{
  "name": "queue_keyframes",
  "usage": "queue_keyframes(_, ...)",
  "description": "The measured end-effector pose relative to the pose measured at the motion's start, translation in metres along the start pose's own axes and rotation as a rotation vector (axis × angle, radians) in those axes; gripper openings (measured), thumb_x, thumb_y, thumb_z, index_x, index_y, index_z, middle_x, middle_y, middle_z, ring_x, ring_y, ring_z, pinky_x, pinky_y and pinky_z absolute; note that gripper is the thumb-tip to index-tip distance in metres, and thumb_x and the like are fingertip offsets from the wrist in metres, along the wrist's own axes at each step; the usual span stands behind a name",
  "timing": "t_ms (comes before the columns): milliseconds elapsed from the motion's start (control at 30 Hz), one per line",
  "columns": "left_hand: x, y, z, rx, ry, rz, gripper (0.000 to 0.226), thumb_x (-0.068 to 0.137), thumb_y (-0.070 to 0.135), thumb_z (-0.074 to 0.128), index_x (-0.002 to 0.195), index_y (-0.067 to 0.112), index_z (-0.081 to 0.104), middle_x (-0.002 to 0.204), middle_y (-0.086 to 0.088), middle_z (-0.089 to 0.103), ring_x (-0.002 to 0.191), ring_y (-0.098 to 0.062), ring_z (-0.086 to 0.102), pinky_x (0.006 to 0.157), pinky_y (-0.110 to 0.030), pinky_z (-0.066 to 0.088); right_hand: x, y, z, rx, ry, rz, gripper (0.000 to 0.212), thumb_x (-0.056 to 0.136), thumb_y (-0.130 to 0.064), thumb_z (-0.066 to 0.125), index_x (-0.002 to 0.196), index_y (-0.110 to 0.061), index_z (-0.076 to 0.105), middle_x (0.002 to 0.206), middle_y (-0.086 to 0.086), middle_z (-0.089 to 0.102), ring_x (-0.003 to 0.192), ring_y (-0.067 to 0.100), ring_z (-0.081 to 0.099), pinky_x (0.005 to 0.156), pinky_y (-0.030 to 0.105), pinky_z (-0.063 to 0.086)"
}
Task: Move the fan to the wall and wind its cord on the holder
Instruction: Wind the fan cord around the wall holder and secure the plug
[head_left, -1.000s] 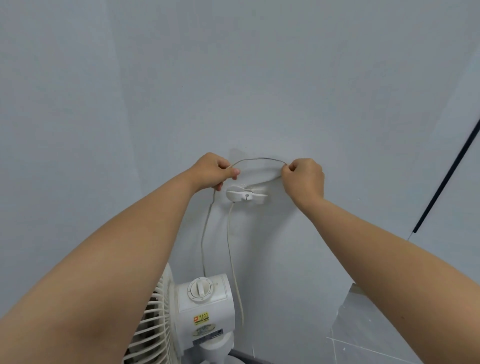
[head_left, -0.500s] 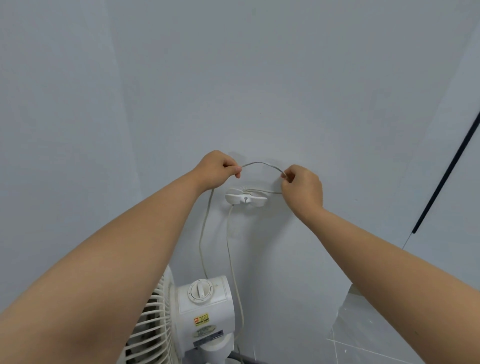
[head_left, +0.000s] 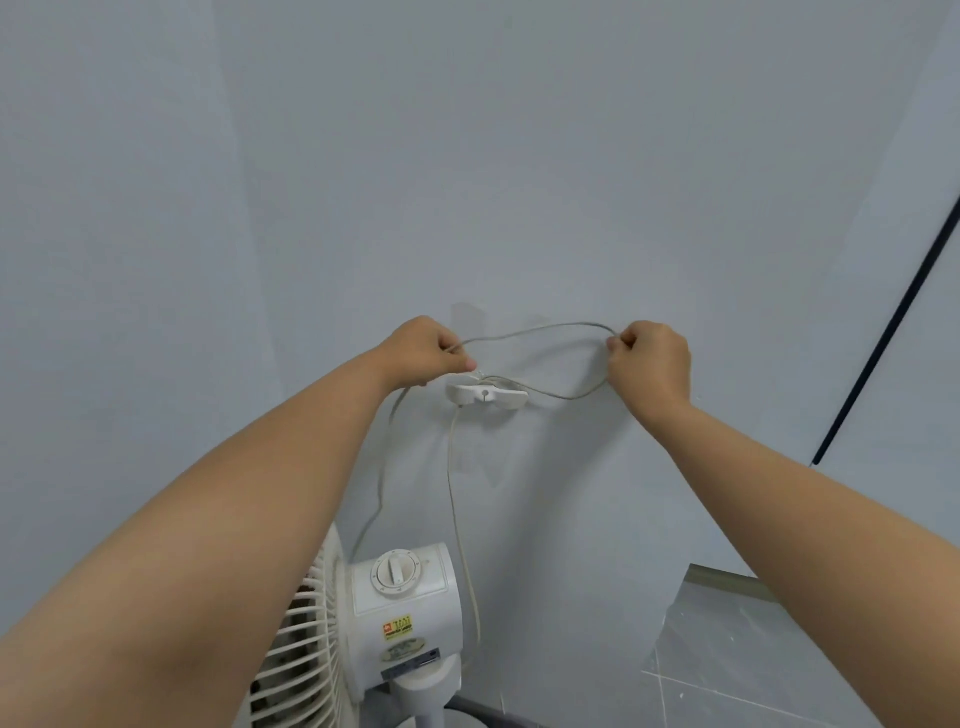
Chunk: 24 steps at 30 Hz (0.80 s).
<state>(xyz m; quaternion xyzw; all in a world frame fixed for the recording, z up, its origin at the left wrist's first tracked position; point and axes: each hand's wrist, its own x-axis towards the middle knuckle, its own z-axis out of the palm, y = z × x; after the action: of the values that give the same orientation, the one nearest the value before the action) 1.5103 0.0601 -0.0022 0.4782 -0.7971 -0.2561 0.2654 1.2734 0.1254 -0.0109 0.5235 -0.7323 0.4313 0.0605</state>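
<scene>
Both hands' fingers pinching cord (head_left: 535, 328) loop above holder (head_left: 485, 395), left hand (head_left: 423, 353), right hand (head_left: 652, 361), bare wall (head_left: 519, 156) around

This looks like a plain room in a home, seen close to a corner. The wall (head_left: 519, 156) is bare and painted pale blue-grey, with a small white plastic cord holder (head_left: 487, 396) stuck on it. A white household fan (head_left: 400, 613) with a round dial and a slatted grille stands right by the wall, its thin cord (head_left: 457, 509) hanging down from the holder. At the lower right shows a strip of glossy grey tiled floor (head_left: 727, 660), and a thin dark line (head_left: 883, 338) slants down the right side of the wall.
</scene>
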Motion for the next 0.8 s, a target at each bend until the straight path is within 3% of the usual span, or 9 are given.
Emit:
queue_keyframes(133, -0.012, -0.026, -0.016, -0.157, 0.133, -0.092, 0.025, 0.09, 0.025, 0.059, 0.073, 0.009, 0.069, 0.061, -0.005, 0.039, 0.054, -0.016, 0.036, 0.051, -0.022, 0.04, -0.003, 0.016, -0.011, -0.112, 0.018, -0.008, 0.024, 0.089, -0.013, 0.047, 0.073, 0.002, 0.056, 0.068, 0.013, 0.057, 0.068, 0.034, 0.054, 0.06, 0.035, 0.042)
queue_keyframes(267, -0.015, -0.024, -0.015, -0.162, 0.155, -0.063, 0.029, 0.092, 0.022, 0.056, 0.066, 0.015, 0.067, 0.061, -0.008, 0.037, 0.053, -0.017, 0.031, 0.049, -0.024, 0.03, -0.012, 0.018, -0.007, -0.28, -0.033, -0.071, 0.019, 0.088, -0.008, 0.041, 0.069, -0.007, 0.046, 0.064, 0.006, 0.048, 0.065, 0.031, 0.048, 0.053, 0.031, 0.029)
queue_keyframes(367, -0.013, -0.014, -0.008, -0.061, 0.13, -0.017, 0.027, 0.091, 0.02, 0.057, 0.068, 0.012, 0.068, 0.058, -0.009, 0.038, 0.05, -0.015, 0.031, 0.048, -0.022, 0.03, -0.016, 0.008, -0.004, -0.325, -0.023, -0.164, 0.014, 0.089, -0.013, 0.045, 0.09, -0.007, 0.058, 0.08, 0.008, 0.061, 0.075, 0.032, 0.055, 0.06, 0.032, 0.036)
queue_keyframes(433, -0.011, -0.013, -0.006, 0.009, 0.118, 0.007, 0.025, 0.091, 0.021, 0.058, 0.07, 0.011, 0.069, 0.062, -0.011, 0.049, 0.05, -0.014, 0.034, 0.049, -0.019, 0.031, -0.019, 0.001, -0.006, -0.378, 0.003, -0.279, 0.021, 0.091, -0.023, 0.051, 0.102, -0.009, 0.06, 0.092, 0.008, 0.066, 0.084, 0.031, 0.06, 0.066, 0.033, 0.041)
queue_keyframes(533, -0.01, -0.016, -0.007, 0.051, 0.145, -0.007, 0.026, 0.091, 0.021, 0.058, 0.072, 0.009, 0.07, 0.064, -0.011, 0.055, 0.053, -0.017, 0.037, 0.053, -0.022, 0.031, -0.02, -0.006, -0.011, -0.435, 0.007, -0.37, 0.026, 0.092, -0.029, 0.051, 0.108, -0.009, 0.058, 0.095, 0.008, 0.065, 0.086, 0.03, 0.06, 0.066, 0.033, 0.043)
queue_keyframes(600, -0.01, -0.017, -0.008, 0.057, 0.206, -0.036, 0.027, 0.091, 0.021, 0.058, 0.076, 0.004, 0.072, 0.056, -0.005, 0.047, 0.051, -0.015, 0.036, 0.052, -0.022, 0.031, -0.02, -0.005, -0.012, -0.542, -0.065, -0.4, 0.016, 0.09, -0.018, 0.049, 0.1, -0.008, 0.056, 0.093, 0.009, 0.065, 0.08, 0.031, 0.059, 0.062, 0.033, 0.041)
queue_keyframes(667, -0.01, -0.02, -0.01, 0.078, 0.236, -0.058, 0.027, 0.09, 0.023, 0.058, 0.076, 0.004, 0.072, 0.057, -0.004, 0.049, 0.053, -0.013, 0.039, 0.053, -0.022, 0.032, -0.021, -0.002, -0.015, -0.703, -0.242, -0.449, 0.007, 0.086, -0.004, 0.045, 0.087, -0.01, 0.049, 0.095, 0.011, 0.065, 0.075, 0.032, 0.053, 0.06, 0.032, 0.035)
queue_keyframes(800, -0.014, -0.021, -0.011, 0.097, 0.185, -0.06, 0.026, 0.089, 0.023, 0.06, 0.073, 0.007, 0.072, 0.065, -0.009, 0.054, 0.054, -0.013, 0.04, 0.054, -0.022, 0.033, -0.029, 0.021, -0.017, -0.921, -0.509, -0.575, 0.021, 0.086, 0.002, 0.042, 0.093, -0.014, 0.052, 0.105, 0.011, 0.062, 0.095, 0.031, 0.06, 0.065, 0.03, 0.034)
